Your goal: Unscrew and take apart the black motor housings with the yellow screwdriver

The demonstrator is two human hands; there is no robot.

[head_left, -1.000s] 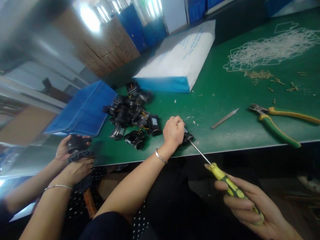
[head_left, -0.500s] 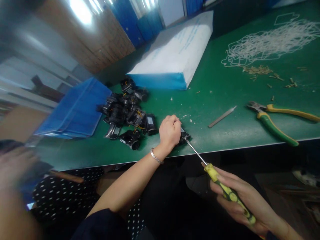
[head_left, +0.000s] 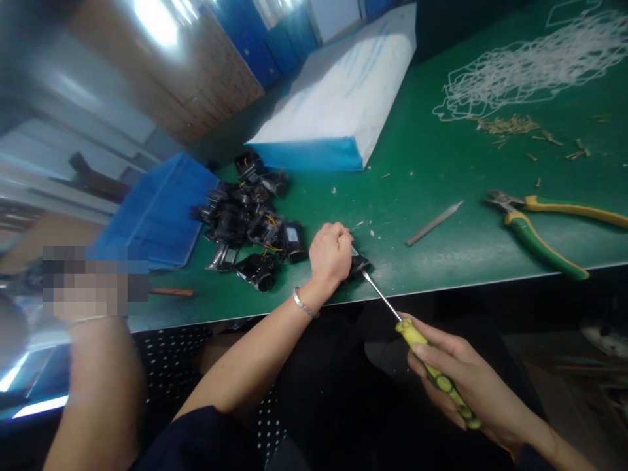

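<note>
My left hand (head_left: 331, 254) is closed over a small black part (head_left: 358, 264) and presses it on the green table (head_left: 441, 190) close to the front edge. My right hand (head_left: 458, 383) grips the yellow handle of a screwdriver (head_left: 419, 340) below the table edge. Its metal shaft slants up to the left, and the tip meets the black part beside my left hand's fingers. A heap of several similar black parts (head_left: 248, 219) with orange wires lies just left of my left hand.
Green-and-yellow pliers (head_left: 540, 226) and a small metal file (head_left: 434, 224) lie to the right. Behind them are a tangle of white wire (head_left: 524, 65) and brass bits. A white-and-blue bag (head_left: 338, 111) lies at the back, a blue tray (head_left: 157, 212) at left. Another person's arm (head_left: 93, 392) is at far left.
The view has shifted slightly. My right hand has slid a little up and left with the screwdriver. The other person's hands, earlier holding a black part at the left, have moved away.
</note>
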